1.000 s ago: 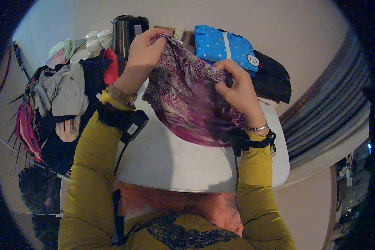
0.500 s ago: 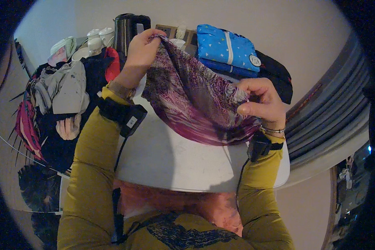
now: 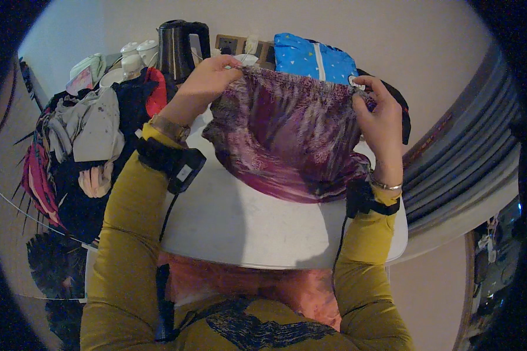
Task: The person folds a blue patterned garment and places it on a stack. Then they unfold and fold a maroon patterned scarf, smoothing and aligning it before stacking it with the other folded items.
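Purple patterned cloth (image 3: 298,128) spread between two hands, over the 12 o'clock side of the white table (image 3: 287,234).
The left hand (image 3: 208,83) pinches its gathered edge at 10 o'clock, the right hand (image 3: 382,120) at 2 o'clock. The cloth is probably light, soft, a little slippery, hardly fragile; this gathered edge seems the surest hold, since the loose lower part sags.

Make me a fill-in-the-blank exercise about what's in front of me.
1. Of the left hand and right hand, the ____ one is nearer the kettle.
2. The table below the cloth is coloured ____.
3. The blue bundle lies to the ____ of the kettle.

Missing words: left; white; right.
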A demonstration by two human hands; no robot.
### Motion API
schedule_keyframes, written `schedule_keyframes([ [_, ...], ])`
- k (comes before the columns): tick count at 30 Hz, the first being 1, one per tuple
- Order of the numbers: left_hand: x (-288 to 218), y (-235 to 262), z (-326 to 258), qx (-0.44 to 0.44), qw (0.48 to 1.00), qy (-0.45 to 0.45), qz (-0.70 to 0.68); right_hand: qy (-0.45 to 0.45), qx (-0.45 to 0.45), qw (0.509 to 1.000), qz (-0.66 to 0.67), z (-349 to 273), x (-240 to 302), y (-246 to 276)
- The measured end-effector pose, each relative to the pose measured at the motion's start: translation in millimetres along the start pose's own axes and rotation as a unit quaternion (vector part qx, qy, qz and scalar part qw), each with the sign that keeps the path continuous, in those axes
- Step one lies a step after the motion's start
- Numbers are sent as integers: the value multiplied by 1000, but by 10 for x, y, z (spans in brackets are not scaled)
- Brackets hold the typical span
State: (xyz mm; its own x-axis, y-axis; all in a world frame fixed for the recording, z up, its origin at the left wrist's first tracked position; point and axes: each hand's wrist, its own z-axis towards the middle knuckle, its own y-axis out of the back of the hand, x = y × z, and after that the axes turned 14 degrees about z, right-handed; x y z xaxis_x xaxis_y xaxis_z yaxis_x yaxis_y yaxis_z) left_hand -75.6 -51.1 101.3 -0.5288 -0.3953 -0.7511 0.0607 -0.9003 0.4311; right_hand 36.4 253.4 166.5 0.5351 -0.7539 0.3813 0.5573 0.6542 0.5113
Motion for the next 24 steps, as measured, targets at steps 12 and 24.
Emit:
schedule_keyframes([
  [12, -307, -88, -194, 16, 952, 106, -285, 173, 260, 944, 103, -343, 658, -696],
  [24, -255, -148, -113, -33, 958, 112, -263, 140, 324, 934, -47, -557, 645, -992],
])
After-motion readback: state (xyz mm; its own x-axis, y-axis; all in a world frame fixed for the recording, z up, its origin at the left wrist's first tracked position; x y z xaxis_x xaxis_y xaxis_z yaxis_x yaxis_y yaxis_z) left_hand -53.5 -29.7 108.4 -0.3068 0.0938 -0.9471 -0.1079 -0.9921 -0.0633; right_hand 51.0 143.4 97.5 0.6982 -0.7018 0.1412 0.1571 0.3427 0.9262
